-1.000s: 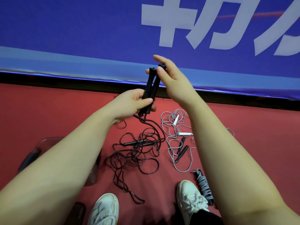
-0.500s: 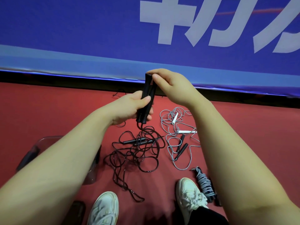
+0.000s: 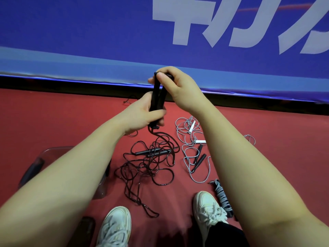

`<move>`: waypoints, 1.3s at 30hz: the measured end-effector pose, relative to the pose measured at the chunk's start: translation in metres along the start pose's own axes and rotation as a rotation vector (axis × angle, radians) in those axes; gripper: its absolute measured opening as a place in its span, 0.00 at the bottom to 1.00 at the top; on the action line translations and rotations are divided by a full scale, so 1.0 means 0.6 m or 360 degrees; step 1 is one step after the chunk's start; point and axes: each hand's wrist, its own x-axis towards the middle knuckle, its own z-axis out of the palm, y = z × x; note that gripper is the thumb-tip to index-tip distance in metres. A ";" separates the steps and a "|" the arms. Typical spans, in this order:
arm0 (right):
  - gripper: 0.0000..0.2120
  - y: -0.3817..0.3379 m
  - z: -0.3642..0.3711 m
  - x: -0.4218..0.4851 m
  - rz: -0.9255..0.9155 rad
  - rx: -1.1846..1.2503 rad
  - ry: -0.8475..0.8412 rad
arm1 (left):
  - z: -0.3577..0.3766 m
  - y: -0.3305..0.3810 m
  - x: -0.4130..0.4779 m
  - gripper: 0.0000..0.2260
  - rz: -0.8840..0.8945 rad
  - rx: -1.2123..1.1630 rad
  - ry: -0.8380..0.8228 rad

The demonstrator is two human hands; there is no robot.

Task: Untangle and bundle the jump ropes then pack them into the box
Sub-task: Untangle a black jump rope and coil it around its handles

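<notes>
red floor | black rope tangle – grey rope – clear box

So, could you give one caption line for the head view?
Left hand and right hand hold two black handles together above tangled ropes on a red floor.

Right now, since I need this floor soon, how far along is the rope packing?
Done: one grey bundle lies wound beside the right shoe. In hand: left hand and right hand hold two black handles together, their cord trailing into the black tangle. Left: that tangle, the loose grey ropes, and packing the clear box.
</notes>
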 end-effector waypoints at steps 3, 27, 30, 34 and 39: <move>0.18 0.017 -0.008 -0.001 0.0230 0.0344 0.0069 | 0.006 -0.008 0.013 0.09 0.0036 0.0083 0.0312; 0.07 0.239 -0.050 -0.067 0.0612 -0.0777 -0.0027 | -0.117 -0.117 -0.019 0.10 -0.0330 0.0499 0.0854; 0.04 0.220 -0.028 -0.066 0.0644 -0.0671 -0.0625 | -0.079 -0.113 -0.015 0.08 -0.0422 0.0149 0.0661; 0.08 0.222 -0.032 -0.067 0.0688 -0.0179 -0.0384 | -0.068 -0.076 -0.008 0.09 -0.0386 -0.0083 0.0467; 0.13 0.207 -0.090 -0.032 0.0901 -0.0261 0.0547 | -0.046 -0.076 -0.035 0.08 -0.0539 0.0154 0.0007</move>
